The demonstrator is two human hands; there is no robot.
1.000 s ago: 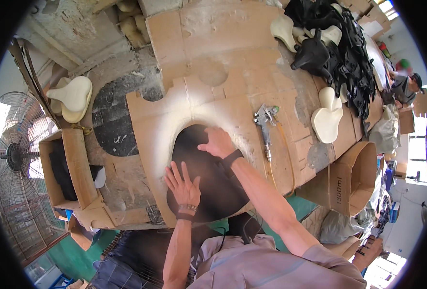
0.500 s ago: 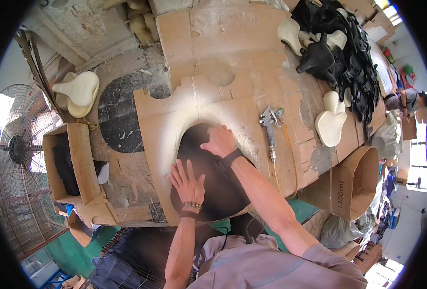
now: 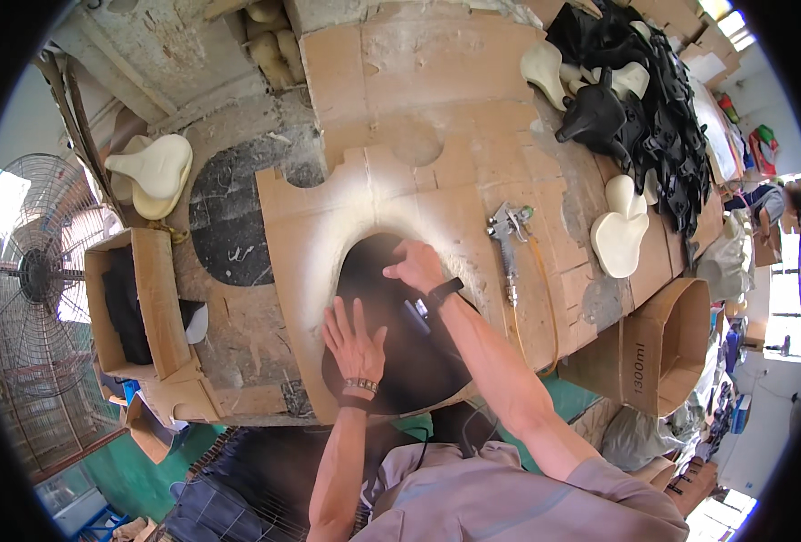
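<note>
Fingers of the left hand (image 3: 355, 339) lay spread and flat on a black, rounded sheet of material (image 3: 400, 334), while the right hand (image 3: 416, 265) pressed its upper edge, fingers together. That sheet rested on spray-whitened brown cardboard (image 3: 328, 226) covering a workbench, a metal spray gun (image 3: 509, 237) just beside it, a wire-caged fan (image 3: 21, 280) standing left.

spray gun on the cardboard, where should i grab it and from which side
Probably by the handle end of the spray gun, its long body pointing toward the person. Come from above on the right side: it lies flat on the cardboard sheet, the right hand is nearest, and the yellow hose trails off alongside.
</note>
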